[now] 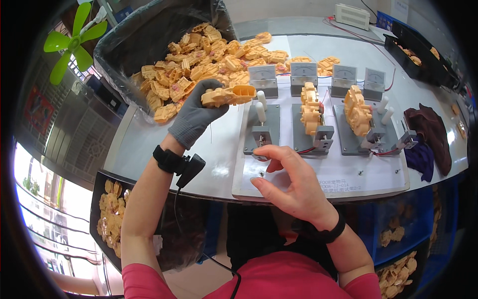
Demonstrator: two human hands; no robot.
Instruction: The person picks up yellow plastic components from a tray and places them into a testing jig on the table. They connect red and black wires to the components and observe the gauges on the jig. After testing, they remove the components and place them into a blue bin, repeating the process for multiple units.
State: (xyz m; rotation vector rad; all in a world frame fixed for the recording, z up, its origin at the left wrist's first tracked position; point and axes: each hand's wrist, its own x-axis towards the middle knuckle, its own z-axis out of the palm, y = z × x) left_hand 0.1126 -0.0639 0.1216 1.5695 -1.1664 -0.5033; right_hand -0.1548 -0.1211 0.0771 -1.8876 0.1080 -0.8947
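A grey glove covers my left hand (pixel 201 109), which is closed around a pale orange plastic gear housing (pixel 229 95) above the table. Bare, my right hand (pixel 294 182) has thumb and index finger spread apart with nothing between them. Its index fingertip is at the small metal clamp block of the left test fixture (pixel 249 144); whether it touches cannot be made out. This fixture has white pegs (pixel 260 112) and no housing on it. Similar housings stand upright on the middle fixture (pixel 310 109) and the right fixture (pixel 357 112).
Analog meters (pixel 303 78) stand behind the fixtures on a white board (pixel 318 182). A lined black bin (pixel 117 55) spills housings onto the table at back left. Dark cloths (pixel 430 139) lie right. A green fan (pixel 73 45) is far left. A black tray (pixel 418 50) sits back right.
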